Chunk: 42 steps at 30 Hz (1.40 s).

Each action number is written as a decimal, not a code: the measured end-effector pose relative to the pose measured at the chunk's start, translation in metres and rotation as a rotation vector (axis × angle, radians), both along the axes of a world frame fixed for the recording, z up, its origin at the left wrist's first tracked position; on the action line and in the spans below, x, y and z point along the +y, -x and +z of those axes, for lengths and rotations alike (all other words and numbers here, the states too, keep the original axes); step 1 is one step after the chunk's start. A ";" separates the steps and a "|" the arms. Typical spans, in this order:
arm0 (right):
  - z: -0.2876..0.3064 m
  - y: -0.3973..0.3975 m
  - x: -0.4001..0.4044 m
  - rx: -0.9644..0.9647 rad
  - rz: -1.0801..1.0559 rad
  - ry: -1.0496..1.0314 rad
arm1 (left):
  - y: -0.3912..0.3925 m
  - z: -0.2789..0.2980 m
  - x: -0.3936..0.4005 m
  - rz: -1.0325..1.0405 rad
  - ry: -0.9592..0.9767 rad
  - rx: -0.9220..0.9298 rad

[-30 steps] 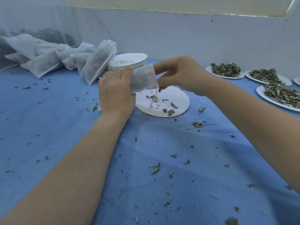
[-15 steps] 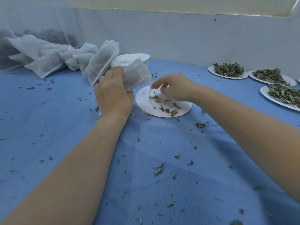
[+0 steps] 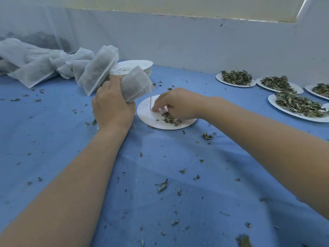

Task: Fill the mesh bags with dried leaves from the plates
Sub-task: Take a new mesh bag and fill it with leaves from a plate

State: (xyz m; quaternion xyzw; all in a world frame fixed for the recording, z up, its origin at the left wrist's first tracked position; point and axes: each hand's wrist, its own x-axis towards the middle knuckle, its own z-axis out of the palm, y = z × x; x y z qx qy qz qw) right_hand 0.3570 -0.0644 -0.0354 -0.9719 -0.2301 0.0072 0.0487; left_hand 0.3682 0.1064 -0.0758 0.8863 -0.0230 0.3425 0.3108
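**Blue cloth worktop: bag in left hand, right hand down on the plate**

Blue crinkled cloth covers the worktop (image 3: 160,175), littered with dry leaf crumbs all over.

Left hand (image 3: 112,106): fingers curled round a small white mesh bag (image 3: 135,84), gripping its lower end. Bag is held off the cloth, tilted, mouth end up and to the right, over the left edge of the near plate. Dark leaf visible through the mesh. A thin white drawstring (image 3: 151,98) hangs from the bag's right corner down to the plate.

Right hand (image 3: 178,104): palm down on the round white paper plate (image 3: 147,114), fingers bent and bunched on the small heap of dried green leaves (image 3: 170,118) left there. Fingertips touch the plate beside the string's end. Whether any leaves are actually pinched, can't tell; the hand covers them.

Elsewhere:
- Pile of filled white mesh bags (image 3: 53,66) at far left, one leaning upright (image 3: 98,70) against a stack of empty white plates (image 3: 135,67) just behind the held bag.
- Row of white plates heaped with dried leaves at far right along the wall: the farthest (image 3: 235,78), the next (image 3: 279,84), and a larger near one (image 3: 299,106). All well apart from the hands.
- Sheer white netting (image 3: 35,24) hangs at back left, with dark material behind it.
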 end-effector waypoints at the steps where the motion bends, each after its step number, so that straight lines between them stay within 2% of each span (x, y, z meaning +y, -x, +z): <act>1: 0.002 0.003 -0.002 0.001 0.005 -0.011 | 0.001 0.000 0.000 -0.006 0.002 0.004; 5: 0.015 0.012 -0.015 -0.024 -0.105 -0.068 | 0.001 0.000 0.000 -0.045 -0.016 0.011; 9: 0.012 0.016 -0.013 0.061 -0.236 0.103 | 0.002 0.000 -0.001 -0.103 -0.084 0.019; 11: 0.007 0.019 -0.007 0.083 -0.230 0.099 | 0.004 0.000 -0.002 -0.127 -0.087 0.019; 17: 0.016 0.024 -0.015 0.207 -0.203 -0.106 | 0.004 0.001 -0.002 -0.131 -0.076 0.030; 19: 0.017 0.026 -0.019 0.296 -0.144 -0.077 | 0.004 0.001 -0.002 -0.134 -0.076 0.037; 22: 0.010 0.024 -0.023 0.315 -0.070 -0.007 | 0.004 0.002 -0.001 -0.137 -0.068 0.036; 30: -0.003 0.021 -0.024 0.256 0.028 -0.238 | 0.004 0.001 -0.001 -0.142 -0.074 0.039; 37: -0.023 0.025 -0.018 -0.024 -0.012 -0.429 | 0.004 0.001 -0.001 -0.152 -0.072 0.027; 40: -0.025 0.028 -0.012 -0.122 -0.018 -0.365 | 0.004 0.001 -0.002 -0.154 -0.079 0.018; 42: -0.026 0.027 -0.008 -0.118 -0.041 -0.276 | 0.004 0.000 -0.001 -0.155 -0.084 0.020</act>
